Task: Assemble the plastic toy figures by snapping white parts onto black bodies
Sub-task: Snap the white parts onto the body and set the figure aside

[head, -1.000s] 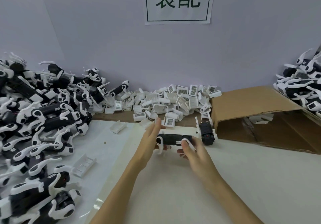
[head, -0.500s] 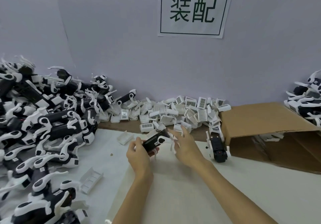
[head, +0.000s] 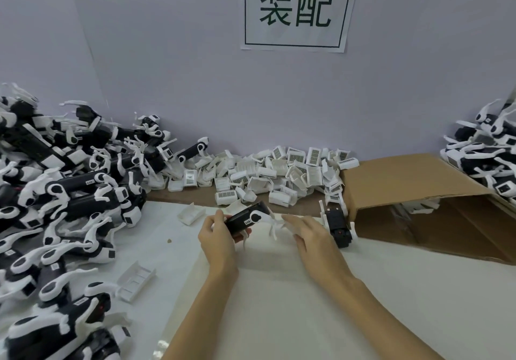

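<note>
My left hand [head: 217, 237] grips a black toy body [head: 245, 217] with white legs, tilted up to the right above the white table [head: 307, 304]. My right hand [head: 312, 234] hovers just right of it with fingers loosely extended, holding nothing. A second black figure [head: 339, 225] lies on the table beyond my right hand. Several white barcoded parts [head: 279, 175] are heaped along the back wall.
A large heap of assembled black-and-white figures [head: 55, 206] fills the left side. A flattened cardboard box [head: 418, 186] lies at right, with more figures [head: 488, 158] piled past it. Loose white parts [head: 135, 278] [head: 191, 213] lie on the table.
Earlier both hands held the figure level; now the right hand has let go and the left hand alone holds it, tilted. The view has shifted slightly.
</note>
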`<state>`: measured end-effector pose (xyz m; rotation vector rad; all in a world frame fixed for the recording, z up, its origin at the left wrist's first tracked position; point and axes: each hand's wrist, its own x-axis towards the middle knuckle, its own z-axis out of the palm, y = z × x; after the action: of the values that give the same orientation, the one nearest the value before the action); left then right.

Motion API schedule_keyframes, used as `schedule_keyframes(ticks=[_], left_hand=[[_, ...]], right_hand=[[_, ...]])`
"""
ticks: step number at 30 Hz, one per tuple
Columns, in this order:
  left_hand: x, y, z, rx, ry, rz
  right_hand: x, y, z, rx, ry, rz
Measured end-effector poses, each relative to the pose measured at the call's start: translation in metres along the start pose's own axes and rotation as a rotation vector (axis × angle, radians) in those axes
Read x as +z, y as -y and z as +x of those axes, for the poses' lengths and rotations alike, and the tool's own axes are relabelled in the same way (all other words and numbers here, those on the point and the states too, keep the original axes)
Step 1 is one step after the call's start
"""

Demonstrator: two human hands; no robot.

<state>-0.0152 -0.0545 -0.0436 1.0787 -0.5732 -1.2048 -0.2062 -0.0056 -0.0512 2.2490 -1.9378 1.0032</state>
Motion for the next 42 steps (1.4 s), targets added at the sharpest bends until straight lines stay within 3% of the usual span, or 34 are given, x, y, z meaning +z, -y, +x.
schedule_keyframes(ticks=[6, 10, 17, 25, 29, 33, 42], left_hand=[[0.006, -0.001, -0.005, 0.035, 0.045, 0.040], [0.008, 0.000, -0.014, 0.093, 0.112, 0.080], [0.010, 0.006, -0.026, 0.284, 0.239, 0.321], [0.015, 0.008, -0.049, 0.409, 0.471, 0.423], [0.016, 0.013, -0.055, 0.491, 0.544, 0.542], [0.018, 0.015, -0.059, 0.560, 0.547, 0.563], [0.018, 0.014, -0.057, 0.590, 0.498, 0.565]], right_hand=[[-0.024, -0.017, -0.050, 0.140, -0.181, 0.348], [-0.041, -0.015, -0.053, 0.276, -0.150, 0.724], [-0.047, -0.017, -0.049, 0.307, -0.211, 0.767], [-0.053, -0.014, -0.048, 0.391, -0.147, 0.884], [-0.054, -0.008, -0.049, 0.300, -0.180, 0.957], [-0.054, -0.010, -0.049, 0.230, -0.164, 0.901], [-0.053, -0.014, -0.050, 0.344, 0.030, 0.928]])
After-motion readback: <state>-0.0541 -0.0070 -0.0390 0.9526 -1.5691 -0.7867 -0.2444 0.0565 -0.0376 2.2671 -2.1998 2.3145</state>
